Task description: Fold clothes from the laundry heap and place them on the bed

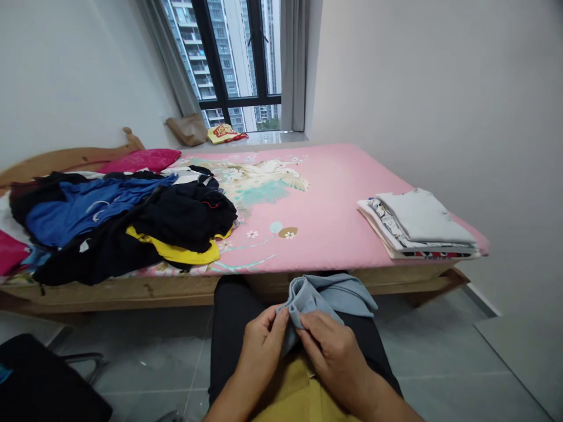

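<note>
A light blue-grey garment (341,293) lies bunched across my lap, its far end spread over my right thigh. My left hand (261,343) pinches one folded edge of it between thumb and fingers. Close beside, my right hand (329,346) grips the same cloth, fingers curled against the gathered part. Folds stand up between the two hands in a small loop. What kind of garment it is, I cannot make out. Below the hands, the yellow-olive clothing I wear (303,390) shows.
Ahead stands a bed with a pink printed sheet (325,217). Rumpled clothes (176,211) are heaped on its left; a neat folded stack (426,223) sits at its right. A black chair (44,381) is at lower left. A paper bag (189,129) rests by the window.
</note>
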A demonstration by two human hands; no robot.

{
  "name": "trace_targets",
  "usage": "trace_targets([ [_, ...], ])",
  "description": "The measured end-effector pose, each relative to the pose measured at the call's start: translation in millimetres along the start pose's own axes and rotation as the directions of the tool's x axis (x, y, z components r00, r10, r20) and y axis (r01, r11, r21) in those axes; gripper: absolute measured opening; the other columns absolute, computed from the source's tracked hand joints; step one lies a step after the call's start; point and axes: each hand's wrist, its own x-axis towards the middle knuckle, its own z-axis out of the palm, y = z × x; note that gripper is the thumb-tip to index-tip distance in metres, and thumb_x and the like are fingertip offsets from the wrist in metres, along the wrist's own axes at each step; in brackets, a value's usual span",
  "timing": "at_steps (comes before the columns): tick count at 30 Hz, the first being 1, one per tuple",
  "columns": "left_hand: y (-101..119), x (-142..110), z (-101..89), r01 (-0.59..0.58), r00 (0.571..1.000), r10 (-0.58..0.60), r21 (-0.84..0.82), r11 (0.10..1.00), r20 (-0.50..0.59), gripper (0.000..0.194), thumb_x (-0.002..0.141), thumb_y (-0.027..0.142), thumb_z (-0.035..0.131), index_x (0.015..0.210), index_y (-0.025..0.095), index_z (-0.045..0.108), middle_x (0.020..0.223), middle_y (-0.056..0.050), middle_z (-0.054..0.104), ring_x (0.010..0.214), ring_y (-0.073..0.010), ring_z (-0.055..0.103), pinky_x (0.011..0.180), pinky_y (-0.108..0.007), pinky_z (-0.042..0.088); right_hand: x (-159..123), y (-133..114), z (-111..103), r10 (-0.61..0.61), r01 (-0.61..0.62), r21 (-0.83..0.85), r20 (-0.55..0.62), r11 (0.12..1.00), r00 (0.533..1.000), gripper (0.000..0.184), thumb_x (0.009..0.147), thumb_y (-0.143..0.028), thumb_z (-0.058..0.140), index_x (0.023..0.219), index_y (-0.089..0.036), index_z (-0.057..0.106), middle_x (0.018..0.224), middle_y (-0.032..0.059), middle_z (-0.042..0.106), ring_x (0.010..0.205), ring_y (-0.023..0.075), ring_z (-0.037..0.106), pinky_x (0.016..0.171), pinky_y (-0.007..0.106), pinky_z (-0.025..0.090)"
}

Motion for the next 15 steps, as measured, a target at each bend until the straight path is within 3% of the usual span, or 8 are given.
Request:
trace_targets([
  [3, 2, 0, 0.6, 0.039, 0.999, -0.037, 0.069, 0.997, -0.028, 0.027, 0.079, 0.039, 0.057, 0.092, 0.017, 0.067, 0.085, -0.001, 0.068, 0.080, -0.0171, 0.058, 0.072, -0.023, 0.044, -1, -5, -2, 0.001, -0.003, 0.031, 0.072, 1.000, 0.997, 0.028, 0.090, -0.015, 0.039, 0.110, -0.020, 0.058, 0.093, 0.0084, 0.062, 0.086, 0.0194, 0.059, 0.076, 0.035, 0.050],
  [5, 2, 0, 0.4, 0.059, 0.997, -0.053, 0.122, 0.991, -0.051, 0.024, 0.076, 0.034, 0.058, 0.092, 0.018, 0.067, 0.085, 0.000, 0.068, 0.080, -0.0172, 0.059, 0.073, -0.024, 0.044, -1, -8, -3, 0.009, -0.028, 0.144, 0.127, 0.989, 0.992, 0.027, 0.089, -0.016, 0.039, 0.105, -0.020, 0.060, 0.096, 0.0089, 0.061, 0.091, 0.0202, 0.058, 0.081, 0.037, 0.049],
  [7, 3, 1, -0.5, 0.058, 0.997, -0.049, 0.160, 0.985, -0.060, 0.021, 0.077, 0.027, 0.053, 0.091, 0.018, 0.067, 0.085, 0.000, 0.068, 0.081, -0.0170, 0.059, 0.073, -0.024, 0.044, 0, -6, -2, 0.111, -0.161, 0.340, 0.162, 0.926, 0.980, 0.023, 0.089, -0.022, 0.041, 0.096, -0.019, 0.063, 0.093, 0.0075, 0.062, 0.090, 0.0194, 0.058, 0.083, 0.037, 0.048],
  [8, 2, 1, -1.2, 0.048, 0.998, -0.039, 0.180, 0.983, -0.055, 0.023, 0.077, 0.023, 0.051, 0.093, 0.019, 0.067, 0.086, 0.000, 0.068, 0.081, -0.0168, 0.059, 0.073, -0.024, 0.044, 1, -4, -2, 0.224, -0.280, 0.464, 0.174, 0.840, 0.959, 0.021, 0.089, -0.026, 0.043, 0.092, -0.019, 0.062, 0.088, 0.0059, 0.062, 0.084, 0.0178, 0.058, 0.079, 0.035, 0.049],
  [9, 2, 1, -1.9, 0.029, 0.999, -0.019, 0.211, 0.977, -0.049, 0.026, 0.076, 0.020, 0.049, 0.095, 0.019, 0.066, 0.087, 0.000, 0.068, 0.081, -0.0165, 0.059, 0.073, -0.024, 0.044, 1, 0, -1, 0.363, -0.401, 0.595, 0.190, 0.696, 0.912, 0.019, 0.088, -0.030, 0.046, 0.090, -0.019, 0.061, 0.081, 0.0036, 0.060, 0.076, 0.0158, 0.058, 0.073, 0.033, 0.051],
  [11, 3, 1, -2.7, -0.045, 0.998, 0.056, 0.305, 0.951, -0.026, 0.032, 0.074, 0.015, 0.047, 0.100, 0.020, 0.065, 0.091, 0.000, 0.067, 0.084, -0.0161, 0.060, 0.076, -0.025, 0.044, 2, 9, -2, 0.615, -0.522, 0.802, 0.261, 0.290, 0.744, 0.018, 0.084, -0.036, 0.054, 0.093, -0.020, 0.057, 0.073, -0.0011, 0.056, 0.063, 0.0122, 0.055, 0.056, 0.026, 0.049],
  [13, 7, 0, -1.5, -0.157, 0.987, 0.158, 0.420, 0.894, 0.033, 0.037, 0.073, 0.012, 0.046, 0.105, 0.021, 0.063, 0.097, -0.002, 0.066, 0.089, -0.0168, 0.059, 0.081, -0.027, 0.044, 3, 18, -6, 0.704, -0.501, 0.862, 0.400, -0.073, 0.586, 0.025, 0.078, -0.035, 0.063, 0.096, -0.020, 0.055, 0.073, -0.0025, 0.055, 0.058, 0.0105, 0.053, 0.045, 0.021, 0.045],
  [15, 13, 0, 2.9, -0.252, 0.968, 0.217, 0.539, 0.804, 0.129, 0.038, 0.073, 0.011, 0.046, 0.105, 0.021, 0.062, 0.099, -0.004, 0.063, 0.089, -0.0181, 0.059, 0.081, -0.029, 0.045, 3, 25, -13, 0.661, -0.510, 0.814, 0.547, -0.277, 0.514, 0.029, 0.074, -0.033, 0.068, 0.095, -0.017, 0.057, 0.077, -0.0003, 0.058, 0.061, 0.0105, 0.056, 0.046, 0.020, 0.045],
])
